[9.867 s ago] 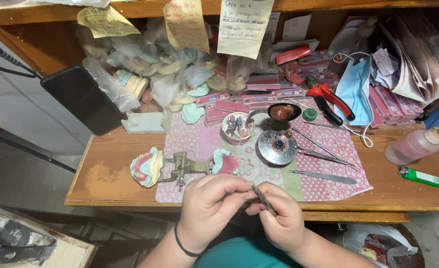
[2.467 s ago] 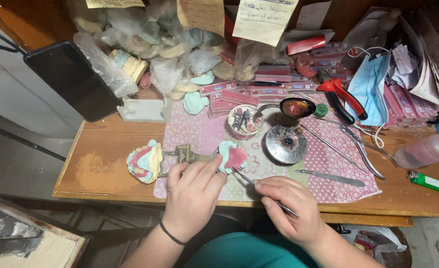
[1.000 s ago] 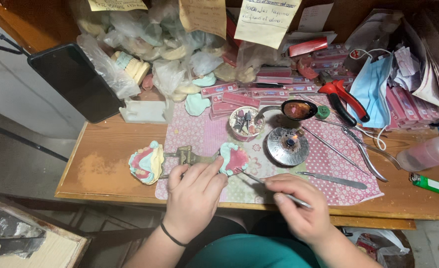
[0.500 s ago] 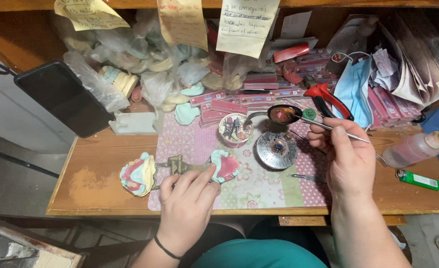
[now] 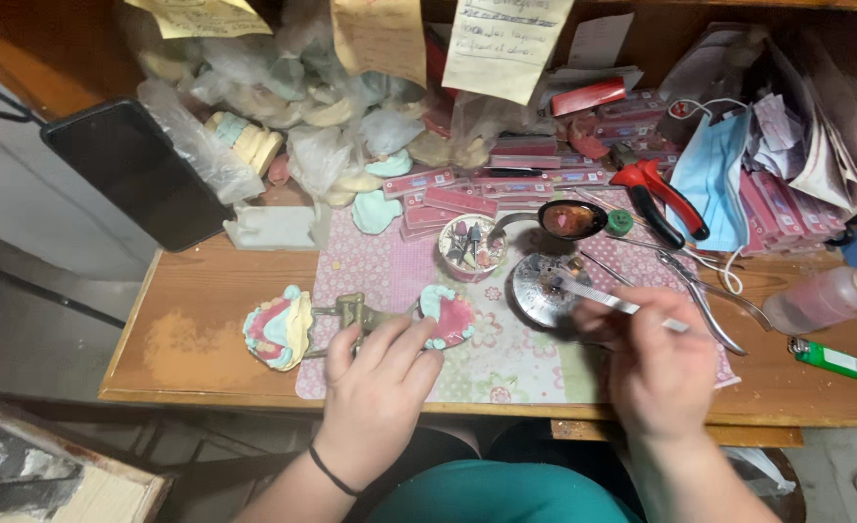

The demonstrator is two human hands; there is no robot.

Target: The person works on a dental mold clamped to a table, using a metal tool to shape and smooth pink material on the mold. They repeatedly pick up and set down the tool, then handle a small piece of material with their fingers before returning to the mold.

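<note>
Since the view half a second earlier, the right hand (image 5: pixel 663 373) has drawn back from the dark metal ladle (image 5: pixel 566 220) and now sits at about 5 o'clock of the round silver metal dish (image 5: pixel 547 289), its fingers closed on a thin flat metal spatula (image 5: pixel 605 300) whose tip reaches over that dish; the left hand (image 5: pixel 378 383) has kept its place. It lies palm down with fingers spread, fingertips pressing the pink-and-white wax denture model (image 5: pixel 446 316) and the brass hinged articulator frame (image 5: pixel 356 313), seemingly to steady the work while the tool is loaded. A second, pink, teal and cream denture cast (image 5: pixel 278 328) sits at 9 o'clock of the frame, joined to it by a rod. At 12 o'clock of the pink model stands one small round patterned cup (image 5: pixel 473 246) holding slim burs, close at hand on the pink floral cloth mat (image 5: pixel 506 349) that covers the wooden bench (image 5: pixel 196 339). Countable items: two hands, two denture models, one ladle, one dish, one cup. Toward 3 o'clock lie one clear plastic squeeze bottle (image 5: pixel 821 300) with reddish liquid and one green lighter (image 5: pixel 835 359); toward 1 o'clock, one red-handled plier (image 5: pixel 656 189) and one blue face mask (image 5: pixel 714 184). One black phone (image 5: pixel 138 169) leans at 10 o'clock, and three paper notes (image 5: pixel 506 44) hang along the top edge
</note>
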